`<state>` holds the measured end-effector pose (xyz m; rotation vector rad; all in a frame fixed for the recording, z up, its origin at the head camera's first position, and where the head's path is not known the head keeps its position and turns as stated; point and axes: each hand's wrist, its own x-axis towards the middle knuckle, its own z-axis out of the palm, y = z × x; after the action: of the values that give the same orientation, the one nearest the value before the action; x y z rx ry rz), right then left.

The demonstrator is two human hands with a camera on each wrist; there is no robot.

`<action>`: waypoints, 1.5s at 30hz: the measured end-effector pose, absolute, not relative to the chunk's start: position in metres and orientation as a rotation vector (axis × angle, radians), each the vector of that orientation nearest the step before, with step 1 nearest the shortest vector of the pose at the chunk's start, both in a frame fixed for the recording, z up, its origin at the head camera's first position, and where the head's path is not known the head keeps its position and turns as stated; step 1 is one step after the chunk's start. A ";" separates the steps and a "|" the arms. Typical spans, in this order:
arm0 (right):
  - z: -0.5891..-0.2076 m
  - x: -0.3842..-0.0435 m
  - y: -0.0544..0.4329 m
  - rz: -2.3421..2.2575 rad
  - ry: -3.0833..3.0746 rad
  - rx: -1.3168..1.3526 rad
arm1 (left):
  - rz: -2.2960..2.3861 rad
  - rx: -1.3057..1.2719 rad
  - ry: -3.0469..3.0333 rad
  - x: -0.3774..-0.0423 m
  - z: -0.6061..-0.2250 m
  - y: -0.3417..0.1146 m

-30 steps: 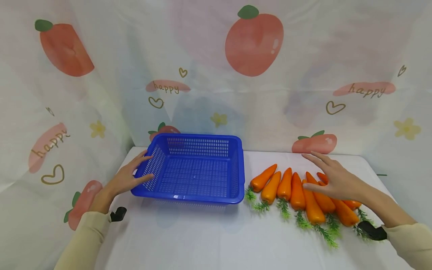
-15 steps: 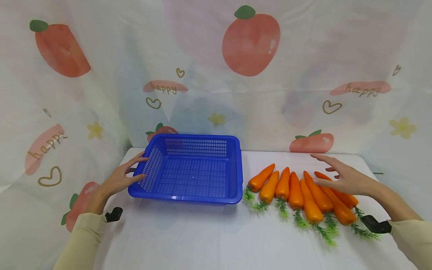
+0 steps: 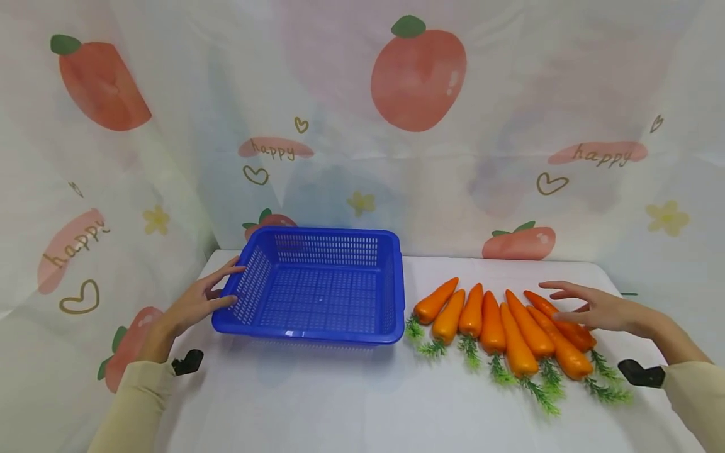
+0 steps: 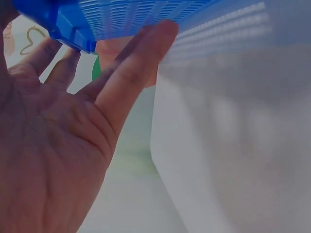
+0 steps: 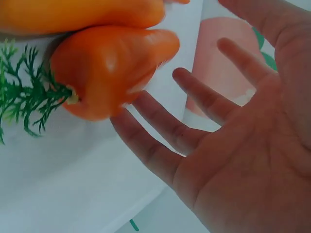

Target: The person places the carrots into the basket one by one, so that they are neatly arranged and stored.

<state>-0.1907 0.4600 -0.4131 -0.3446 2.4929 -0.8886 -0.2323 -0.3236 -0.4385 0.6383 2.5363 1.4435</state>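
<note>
A blue plastic basket (image 3: pixel 306 335) with slotted sides stands on the table's left half, its inside bare. My left hand (image 3: pixel 195 305) is at its left side, fingers and thumb spread along the rim; in the left wrist view the hand (image 4: pixel 58 141) has mostly straight fingers against or close to the basket (image 4: pixel 146 22). At the right lies a fanned row of several orange carrots (image 3: pixel 491 327) with green tops. Over the rightmost carrot (image 3: pixel 580 340) is my right hand (image 3: pixel 617 313), fingers loosely bent. In the right wrist view its fingertips meet or nearly meet that carrot (image 5: pixel 99 68).
A white cloth covers the table (image 3: pixel 317 402). Behind and to the left hangs a fabric backdrop (image 3: pixel 419 182) printed with fruit, hearts and words. The carrots' leafy ends (image 3: pixel 540 393) point toward the front edge. Black wrist devices (image 3: pixel 189 363) sit at both cuffs.
My right hand has moved right and down, from above the middle of the right-hand carrots to the rightmost one. My left hand has stayed at the basket's left side, shifting slightly. The view has shifted slightly.
</note>
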 end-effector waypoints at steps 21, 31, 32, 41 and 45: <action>-0.427 -0.193 0.468 -0.909 2.406 -0.331 | 1.737 0.506 2.373 -0.226 -0.453 -0.322; -0.431 -0.192 0.473 -0.916 2.407 -0.334 | 1.756 0.501 2.357 -0.227 -0.455 -0.320; -0.431 -0.192 0.473 -0.918 2.409 -0.341 | 1.758 0.502 2.359 -0.227 -0.455 -0.320; -0.430 -0.192 0.472 -0.914 2.408 -0.328 | 1.750 0.497 2.382 -0.223 -0.448 -0.317; -0.430 -0.192 0.471 -0.904 2.413 -0.323 | 1.711 0.520 2.423 -0.223 -0.448 -0.315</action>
<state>-0.1923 0.4711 -0.4301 -0.3231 2.4130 -0.9040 -0.2228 -0.3150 -0.4477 0.5199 2.4235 1.7113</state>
